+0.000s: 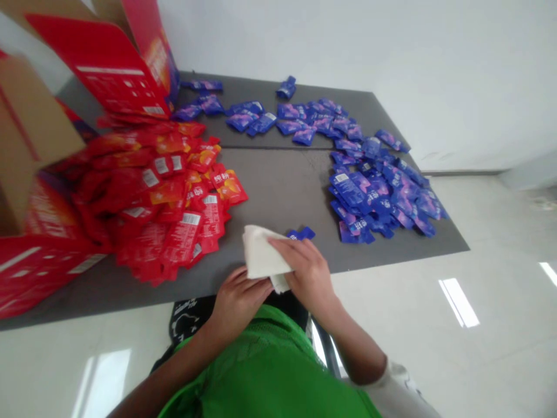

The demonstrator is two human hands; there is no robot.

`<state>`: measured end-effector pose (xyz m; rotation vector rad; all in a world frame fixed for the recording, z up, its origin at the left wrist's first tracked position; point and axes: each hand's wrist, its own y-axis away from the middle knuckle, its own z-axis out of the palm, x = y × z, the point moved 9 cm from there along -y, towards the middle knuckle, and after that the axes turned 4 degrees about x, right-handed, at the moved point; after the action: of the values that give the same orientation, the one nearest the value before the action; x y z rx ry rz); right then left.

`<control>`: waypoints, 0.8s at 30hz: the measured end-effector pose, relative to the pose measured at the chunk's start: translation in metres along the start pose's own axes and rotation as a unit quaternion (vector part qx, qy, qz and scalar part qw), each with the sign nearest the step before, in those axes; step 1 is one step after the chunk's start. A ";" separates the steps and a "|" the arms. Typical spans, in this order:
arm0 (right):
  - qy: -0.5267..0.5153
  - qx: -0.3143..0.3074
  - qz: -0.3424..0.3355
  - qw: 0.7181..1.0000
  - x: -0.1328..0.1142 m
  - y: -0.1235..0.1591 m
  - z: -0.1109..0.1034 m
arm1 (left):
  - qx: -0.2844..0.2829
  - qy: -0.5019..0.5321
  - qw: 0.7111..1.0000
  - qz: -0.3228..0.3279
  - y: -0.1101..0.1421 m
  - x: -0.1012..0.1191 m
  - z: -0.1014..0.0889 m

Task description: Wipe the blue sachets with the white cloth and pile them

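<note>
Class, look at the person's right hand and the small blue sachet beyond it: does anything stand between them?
Nothing visible does. The blue sachet lies on the grey table top just beyond the fingers of the right hand. The folded white sheet that hand holds sits beside the sachet, not between.

The folded white sheet (pixel 260 252) looks soft and matt, either paper or cloth. The blue sachets (pixel 369 191) and red sachets (pixel 174 203) are glossy plastic film. The cardboard carton (pixel 35 128) is glossy red outside, plain brown inside. The grey tabletop (pixel 278 186) is matt; the floor tiles (pixel 500 325) shine.
</note>
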<state>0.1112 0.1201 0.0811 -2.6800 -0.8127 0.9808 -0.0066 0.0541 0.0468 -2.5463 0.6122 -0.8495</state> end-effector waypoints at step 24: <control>0.045 -0.025 0.026 0.998 0.030 0.001 0.019 | -0.026 0.017 1.000 0.006 0.000 0.001 0.004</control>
<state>0.1181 0.1351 0.0496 -2.7786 -0.7628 0.8557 -0.0033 0.0548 0.0442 -2.5762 0.6681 -0.8856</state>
